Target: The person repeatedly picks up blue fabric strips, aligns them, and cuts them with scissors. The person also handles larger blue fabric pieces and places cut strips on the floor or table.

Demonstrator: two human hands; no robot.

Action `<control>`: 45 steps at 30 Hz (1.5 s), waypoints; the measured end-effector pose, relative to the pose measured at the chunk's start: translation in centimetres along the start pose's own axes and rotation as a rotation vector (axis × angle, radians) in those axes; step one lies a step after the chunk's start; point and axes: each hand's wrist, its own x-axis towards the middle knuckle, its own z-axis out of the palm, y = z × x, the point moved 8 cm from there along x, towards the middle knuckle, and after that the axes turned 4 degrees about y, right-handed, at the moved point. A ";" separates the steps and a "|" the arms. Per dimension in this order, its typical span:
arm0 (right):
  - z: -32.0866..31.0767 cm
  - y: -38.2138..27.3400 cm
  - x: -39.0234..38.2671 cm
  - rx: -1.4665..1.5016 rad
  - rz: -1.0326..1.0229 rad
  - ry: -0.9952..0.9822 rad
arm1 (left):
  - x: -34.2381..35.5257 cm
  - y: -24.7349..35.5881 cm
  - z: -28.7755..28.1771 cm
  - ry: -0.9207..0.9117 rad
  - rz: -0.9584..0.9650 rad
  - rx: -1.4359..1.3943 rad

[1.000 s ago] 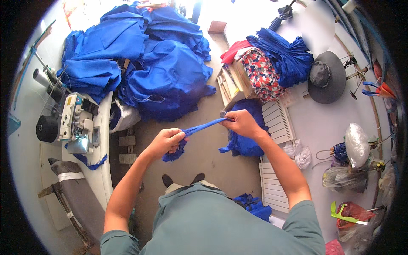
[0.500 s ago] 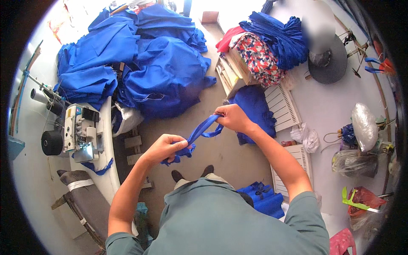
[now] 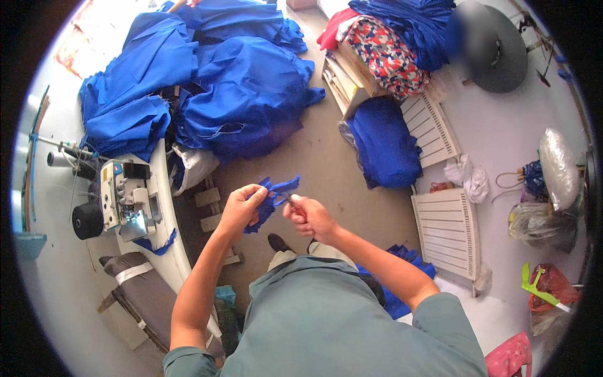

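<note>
My left hand (image 3: 245, 207) grips a bunched blue fabric strip (image 3: 282, 185) in front of my body, its ends sticking out above the thumb. My right hand (image 3: 303, 218), just to the right and slightly lower, is closed on a small dark metal tool (image 3: 287, 198), apparently snips, whose tip reaches the strip. The tool is partly hidden by my fingers. Below both hands my shoes (image 3: 281, 243) show on the floor.
Large blue fabric piles (image 3: 239, 94) lie ahead. An overlock sewing machine (image 3: 119, 195) stands on a table at the left. At the right are white slatted radiators (image 3: 443, 232), folded blue cloth (image 3: 383, 141), a patterned bundle (image 3: 383, 53) and hung bags (image 3: 558, 169).
Both hands have come closer together and the stretched strip is now bunched at my left hand. My right hand has moved down and leftward and now shows a small tool in it.
</note>
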 end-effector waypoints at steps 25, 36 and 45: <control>2.1 1.7 1.2 0.118 0.042 -0.098 | -1.7 1.8 0.9 0.015 0.098 0.306; 2.2 0.9 0.2 0.172 0.007 -0.096 | -1.5 1.4 0.6 0.013 0.106 0.264; 2.1 0.9 0.3 0.125 0.007 -0.143 | -2.5 3.5 1.7 -0.011 0.171 0.257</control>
